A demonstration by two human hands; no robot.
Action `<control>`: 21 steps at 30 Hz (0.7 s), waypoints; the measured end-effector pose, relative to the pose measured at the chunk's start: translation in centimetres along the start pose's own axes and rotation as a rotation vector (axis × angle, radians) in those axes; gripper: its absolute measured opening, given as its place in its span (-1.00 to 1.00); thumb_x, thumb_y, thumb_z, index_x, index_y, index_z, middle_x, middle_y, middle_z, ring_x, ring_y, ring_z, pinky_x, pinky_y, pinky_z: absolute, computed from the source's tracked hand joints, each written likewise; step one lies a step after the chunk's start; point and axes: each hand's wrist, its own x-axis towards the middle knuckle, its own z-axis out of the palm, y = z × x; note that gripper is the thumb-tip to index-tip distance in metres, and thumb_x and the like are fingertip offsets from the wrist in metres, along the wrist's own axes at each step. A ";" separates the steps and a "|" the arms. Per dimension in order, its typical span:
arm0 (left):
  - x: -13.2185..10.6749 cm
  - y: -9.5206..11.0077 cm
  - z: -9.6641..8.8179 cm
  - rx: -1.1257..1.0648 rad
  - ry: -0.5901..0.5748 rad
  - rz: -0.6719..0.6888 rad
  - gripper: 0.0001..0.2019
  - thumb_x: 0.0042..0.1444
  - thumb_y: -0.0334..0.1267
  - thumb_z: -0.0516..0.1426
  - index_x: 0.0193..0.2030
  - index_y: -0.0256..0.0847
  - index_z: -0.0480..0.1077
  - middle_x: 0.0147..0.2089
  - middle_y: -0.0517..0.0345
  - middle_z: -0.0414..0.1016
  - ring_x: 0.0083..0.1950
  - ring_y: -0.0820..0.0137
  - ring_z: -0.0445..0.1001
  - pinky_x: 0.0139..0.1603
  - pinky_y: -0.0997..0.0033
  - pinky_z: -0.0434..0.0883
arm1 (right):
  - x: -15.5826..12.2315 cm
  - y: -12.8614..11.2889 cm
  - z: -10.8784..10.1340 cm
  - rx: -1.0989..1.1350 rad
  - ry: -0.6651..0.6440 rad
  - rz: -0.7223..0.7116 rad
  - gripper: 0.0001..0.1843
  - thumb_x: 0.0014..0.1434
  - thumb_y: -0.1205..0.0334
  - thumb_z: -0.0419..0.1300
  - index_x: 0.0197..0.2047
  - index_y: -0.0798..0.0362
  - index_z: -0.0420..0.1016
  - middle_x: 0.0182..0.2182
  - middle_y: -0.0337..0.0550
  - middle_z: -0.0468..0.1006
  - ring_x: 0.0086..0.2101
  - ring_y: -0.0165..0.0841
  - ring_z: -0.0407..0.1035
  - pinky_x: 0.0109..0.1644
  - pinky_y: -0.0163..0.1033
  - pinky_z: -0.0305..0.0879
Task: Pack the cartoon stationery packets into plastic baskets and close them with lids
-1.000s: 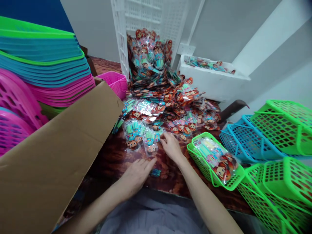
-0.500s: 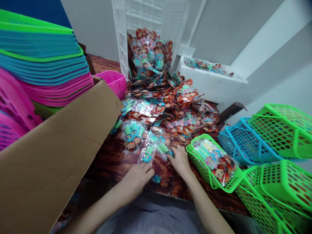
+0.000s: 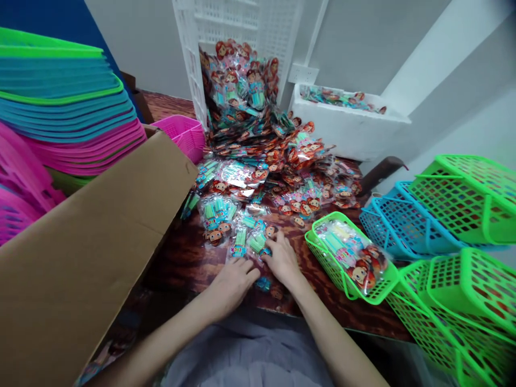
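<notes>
Small clear packets holding pale green sticks and printed with cartoon heads lie on the dark wood-patterned table. My left hand [image 3: 230, 286] is at the lower end of one packet [image 3: 239, 242], its fingers drawn together on the plastic. The fingertips are partly hidden. Beside it, my right hand [image 3: 283, 262] has thumb and fingers closed at the right end of another packet [image 3: 256, 242]. The two packets lie side by side, close together. Left of them rests a cluster of packets [image 3: 217, 217]. Another packet [image 3: 264, 284] lies flat between my wrists.
A large heap of packets [image 3: 258, 142] spills from a white crate [image 3: 189, 64]. A green basket [image 3: 350, 293] with packets stands right, near blue and green baskets [image 3: 451, 193]. A cardboard box [image 3: 100, 226] and stacked baskets [image 3: 72, 118] fill the left. A white foam box [image 3: 346, 131] stands behind.
My right hand has shifted left with its packet, closer to the packet at my left hand and farther from the green basket. The view has moved slightly.
</notes>
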 end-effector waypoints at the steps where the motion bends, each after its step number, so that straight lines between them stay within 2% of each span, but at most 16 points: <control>1: 0.0 -0.1 0.0 0.005 0.006 0.008 -0.90 0.33 -0.40 0.02 -0.15 -0.18 0.33 -0.14 0.10 0.40 -0.10 0.26 0.37 0.03 0.20 0.30 | 0.0 -0.3 -0.1 0.014 -0.033 0.006 -0.81 0.12 0.25 0.33 -0.15 -0.02 0.55 0.01 -0.04 0.43 -0.03 -0.17 0.34 -0.02 -0.18 0.23; 3: -0.4 -0.2 -0.1 0.008 0.009 0.004 -0.90 0.33 -0.40 0.02 -0.12 -0.17 0.33 -0.12 0.10 0.40 -0.07 0.26 0.36 0.07 0.17 0.29 | -0.3 -0.1 -0.2 0.085 -0.087 -0.018 -0.83 0.12 0.29 0.31 -0.18 -0.03 0.51 -0.14 -0.14 0.49 -0.12 -0.25 0.39 -0.09 -0.24 0.23; 5: -0.9 -0.3 -0.1 0.009 0.004 -0.014 -0.89 0.33 -0.40 0.01 -0.09 -0.17 0.32 -0.10 0.09 0.40 -0.08 0.26 0.36 -0.01 0.21 0.32 | -1.1 0.7 -0.4 0.133 -0.066 -0.092 -0.86 0.13 0.33 0.29 -0.20 -0.02 0.50 -0.22 -0.20 0.51 -0.14 -0.26 0.38 -0.08 -0.25 0.24; 7: -1.3 -0.2 -0.1 0.009 -0.003 -0.023 -0.89 0.33 -0.40 0.00 -0.08 -0.17 0.31 -0.08 0.08 0.39 -0.09 0.25 0.36 -0.11 0.26 0.33 | -2.4 1.8 -0.5 0.117 0.032 -0.172 -0.83 0.17 0.37 0.23 -0.16 -0.01 0.50 -0.19 -0.17 0.50 -0.09 -0.24 0.36 -0.02 -0.22 0.26; 9: -1.6 -0.1 0.1 0.001 0.009 -0.009 -0.89 0.33 -0.41 -0.01 -0.11 -0.18 0.30 -0.10 0.08 0.39 -0.09 0.24 0.36 -0.11 0.25 0.35 | -4.0 2.6 -0.8 0.072 0.106 -0.229 -0.65 0.21 0.42 0.13 0.03 -0.04 0.48 -0.11 -0.11 0.47 -0.07 -0.23 0.37 0.01 -0.20 0.29; 10: -1.5 0.0 0.2 -0.011 0.016 0.001 -0.88 0.32 -0.43 -0.01 -0.11 -0.19 0.30 -0.11 0.08 0.39 -0.08 0.24 0.37 -0.08 0.24 0.35 | -4.7 2.8 -0.9 0.055 0.110 -0.253 -0.53 0.23 0.44 0.08 0.18 -0.08 0.41 -0.07 -0.10 0.46 -0.07 -0.23 0.39 0.00 -0.19 0.31; 12: -1.3 0.3 0.3 -0.044 0.034 0.013 -0.86 0.29 -0.47 -0.01 -0.09 -0.21 0.29 -0.11 0.06 0.40 -0.06 0.24 0.38 -0.02 0.23 0.37 | -5.7 3.0 -1.1 0.047 0.086 -0.297 -0.30 0.25 0.45 0.02 0.41 -0.18 0.10 0.00 -0.09 0.46 -0.05 -0.23 0.43 0.01 -0.17 0.35; 14: -1.0 0.5 0.2 -0.072 0.050 0.007 -0.78 0.25 -0.50 0.01 0.01 -0.24 0.27 -0.10 0.03 0.41 -0.05 0.23 0.39 0.00 0.22 0.39 | -6.0 3.1 -1.0 0.080 0.070 -0.298 -0.16 0.24 0.44 0.01 0.49 -0.18 -0.20 0.07 -0.07 0.48 0.00 -0.20 0.44 0.07 -0.11 0.37; 15: -0.9 0.6 0.1 -0.082 0.058 0.002 -0.73 0.24 -0.50 0.02 0.06 -0.25 0.24 -0.08 0.02 0.42 -0.04 0.22 0.39 0.02 0.20 0.40 | -6.1 3.2 -1.0 0.115 0.072 -0.276 -0.12 0.23 0.42 0.03 0.50 -0.14 -0.26 0.10 -0.05 0.48 0.03 -0.18 0.44 0.10 -0.07 0.36; 17: -0.9 0.6 0.0 -0.099 0.079 -0.005 -0.66 0.24 -0.46 0.06 0.14 -0.24 0.20 -0.04 0.00 0.43 0.00 0.20 0.41 0.11 0.13 0.38 | -5.9 3.5 -0.7 0.202 0.072 -0.228 -0.15 0.21 0.38 0.09 0.49 -0.09 -0.15 0.18 -0.02 0.45 0.10 -0.15 0.41 0.17 -0.02 0.33; 19: -1.2 0.5 0.1 -0.116 0.097 -0.023 -0.59 0.22 -0.41 0.12 0.20 -0.23 0.17 0.02 -0.03 0.43 0.07 0.16 0.40 0.22 0.02 0.33 | -5.9 3.8 -0.3 0.292 0.042 -0.217 -0.27 0.19 0.35 0.13 0.41 -0.07 0.12 0.22 -0.04 0.43 0.16 -0.17 0.36 0.24 -0.01 0.27; 21: -1.9 0.3 0.4 -0.140 0.116 -0.068 -0.49 0.20 -0.39 0.16 0.26 -0.21 0.11 0.11 -0.08 0.39 0.15 0.11 0.37 0.26 -0.04 0.31 | -6.1 3.9 0.1 0.374 -0.022 -0.225 -0.39 0.18 0.34 0.14 0.31 -0.05 0.28 0.21 -0.06 0.44 0.17 -0.20 0.35 0.27 -0.04 0.24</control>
